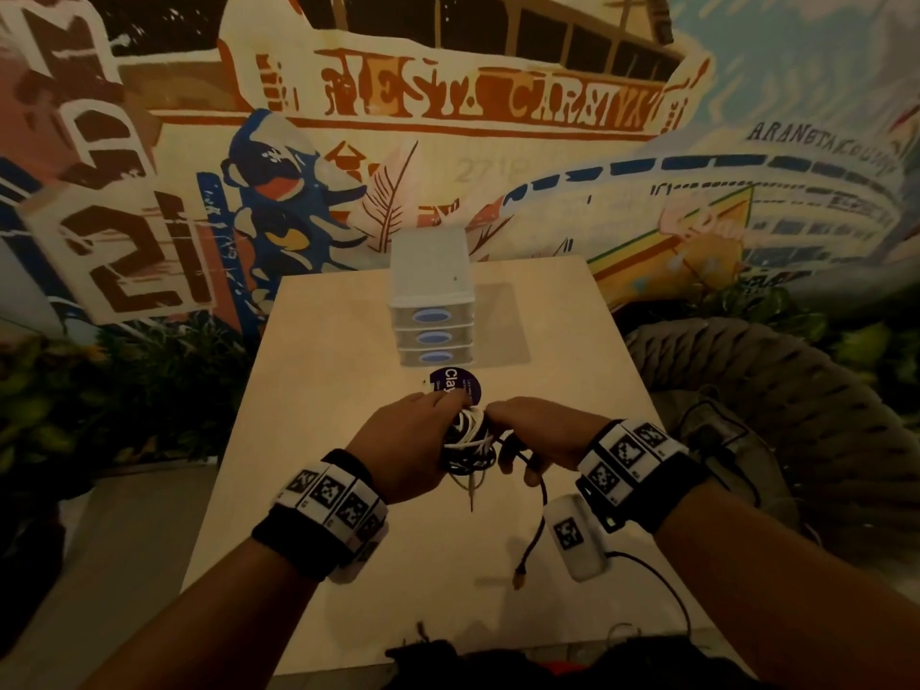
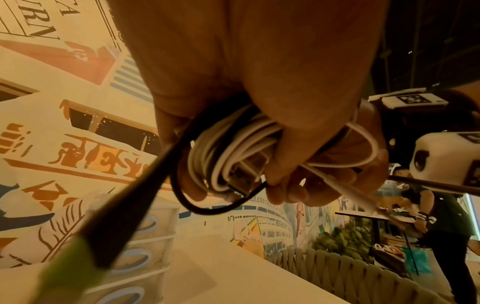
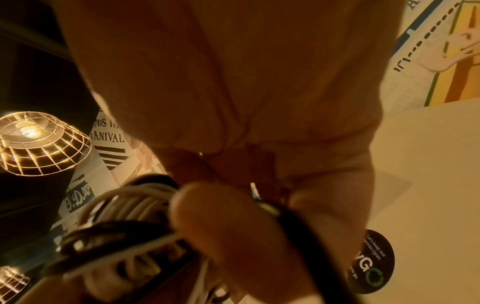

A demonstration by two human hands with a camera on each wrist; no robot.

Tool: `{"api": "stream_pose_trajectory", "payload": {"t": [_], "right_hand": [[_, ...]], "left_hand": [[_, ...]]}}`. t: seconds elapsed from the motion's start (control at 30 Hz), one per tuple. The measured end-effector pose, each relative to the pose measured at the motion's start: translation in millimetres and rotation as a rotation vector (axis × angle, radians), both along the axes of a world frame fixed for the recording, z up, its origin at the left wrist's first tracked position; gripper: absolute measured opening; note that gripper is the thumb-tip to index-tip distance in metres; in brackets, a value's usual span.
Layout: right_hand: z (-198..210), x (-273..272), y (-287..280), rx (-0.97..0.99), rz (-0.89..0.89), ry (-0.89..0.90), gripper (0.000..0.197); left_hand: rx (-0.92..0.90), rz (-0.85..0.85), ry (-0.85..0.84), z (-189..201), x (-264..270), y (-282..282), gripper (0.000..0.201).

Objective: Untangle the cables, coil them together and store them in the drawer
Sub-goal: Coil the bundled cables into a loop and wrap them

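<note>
The cables (image 1: 469, 443), white ones and black ones wound into one bundle, sit in the air above the near middle of the table (image 1: 348, 440), between our two hands. We hold the bundle in our left hand (image 1: 403, 448): in the left wrist view its fingers (image 2: 298, 144) curl round the white loops (image 2: 233, 148), and a black cable (image 2: 182, 185) runs out below them in a loose bend. Our right hand (image 1: 540, 435) closes on the bundle from the other side; in the right wrist view its thumb (image 3: 221, 226) presses onto the white and black loops (image 3: 124, 222), and a black strand (image 3: 306, 236) passes under the fingers. One black end (image 1: 535, 535) hangs from the right hand down toward the table, its plug (image 1: 519, 580) close to the tabletop; whether it touches we cannot tell. A thin end (image 1: 471, 490) dangles under the bundle. Just beyond our hands a round dark sticker (image 1: 455, 383) lies on the table, and behind it stands a small white drawer unit (image 1: 432, 291) with three drawers, all closed, each with a blue oval handle (image 1: 431, 317). We wear marker bands on both wrists. To the right of the table is a woven chair (image 1: 747, 371), and a painted mural (image 1: 448, 117) covers the wall behind.
</note>
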State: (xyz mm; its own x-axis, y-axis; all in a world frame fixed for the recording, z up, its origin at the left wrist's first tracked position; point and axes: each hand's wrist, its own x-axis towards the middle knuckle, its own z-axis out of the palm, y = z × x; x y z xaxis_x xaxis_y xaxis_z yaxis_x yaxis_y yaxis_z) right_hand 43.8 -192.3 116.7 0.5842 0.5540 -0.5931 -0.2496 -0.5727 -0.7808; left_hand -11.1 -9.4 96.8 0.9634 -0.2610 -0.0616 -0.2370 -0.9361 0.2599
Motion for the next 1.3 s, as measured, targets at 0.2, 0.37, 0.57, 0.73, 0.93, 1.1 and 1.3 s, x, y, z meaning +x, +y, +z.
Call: {"api": "stream_pose_trajectory", "payload": {"t": [0.2, 0.37, 0.57, 0.73, 0.93, 1.1, 1.3], "right_hand": [[2.6, 6.7, -1.1, -0.015, 0.101, 0.100, 0.063], [9.4, 11.0, 5.4, -0.099, 0.218, 0.010, 0.048], [10.5, 13.5, 9.6, -0.116, 0.287, -0.043, 0.045], [3.4, 8.4, 18.4, -0.177, 0.310, -0.156, 0.034], [-0.2, -0.5, 28.4, -0.284, 0.314, -0.232, 0.044], [-5.8, -13.1, 40.7, -0.385, 0.329, -0.504, 0.076], [-16.0, -10.4, 39.1, -0.309, 0.296, -0.473, 0.071]], "left_hand": [[0.062, -0.014, 0.010, 1.3, -3.6, -4.2, 0.063], [0.102, -0.040, 0.052, 2.6, -3.2, -5.9, 0.040], [0.067, -0.007, 0.036, 0.1, -2.0, -5.1, 0.055], [0.096, 0.022, 0.068, -6.4, -3.0, -4.8, 0.066], [0.202, -0.002, 0.107, -4.1, 0.9, -6.4, 0.039], [0.328, -0.092, 0.122, -3.3, 2.8, -15.8, 0.027], [0.321, -0.081, 0.083, -3.8, 4.2, -12.2, 0.025]]}}
